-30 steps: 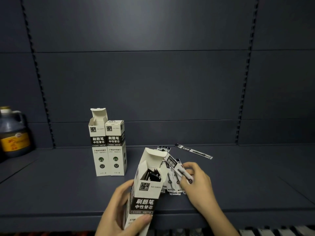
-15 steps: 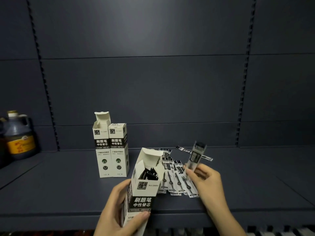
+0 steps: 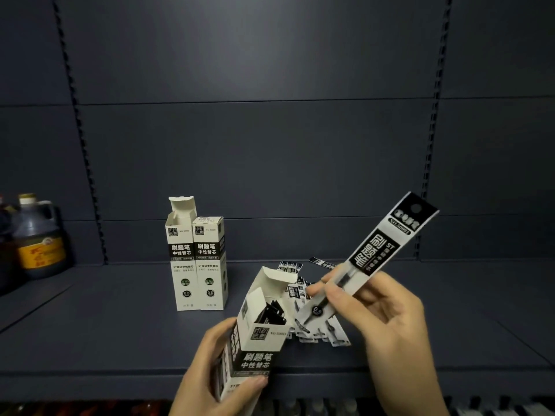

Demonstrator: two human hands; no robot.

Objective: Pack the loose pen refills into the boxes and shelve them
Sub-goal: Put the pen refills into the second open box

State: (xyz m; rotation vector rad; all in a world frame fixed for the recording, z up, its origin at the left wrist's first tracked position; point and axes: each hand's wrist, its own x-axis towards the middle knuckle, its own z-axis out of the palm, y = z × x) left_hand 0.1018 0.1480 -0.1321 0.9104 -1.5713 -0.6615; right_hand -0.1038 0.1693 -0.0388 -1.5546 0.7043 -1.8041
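Observation:
My left hand (image 3: pixel 207 370) grips an open white-and-black refill box (image 3: pixel 258 334) near the shelf's front edge; dark refill packets show inside its mouth. My right hand (image 3: pixel 387 319) pinches one packaged pen refill (image 3: pixel 375 256), tilted up to the right, its lower tip just right of the box opening. A pile of loose refill packets (image 3: pixel 318 331) lies on the shelf behind the box, and one more loose packet (image 3: pixel 322 262) lies farther back. Two more boxes stand upright side by side: an open-flapped box (image 3: pixel 181 256) and a closed box (image 3: pixel 210 259).
The dark grey shelf (image 3: pixel 120 325) has a back panel with slotted uprights. A dark bottle with a yellow label (image 3: pixel 39 241) stands at the far left. Items on a lower shelf (image 3: pixel 330 408) are dimly visible below the front edge.
My right hand picked one refill packet out of the pile and raised it, tilted, beside the box mouth. My left hand has kept hold of the open box.

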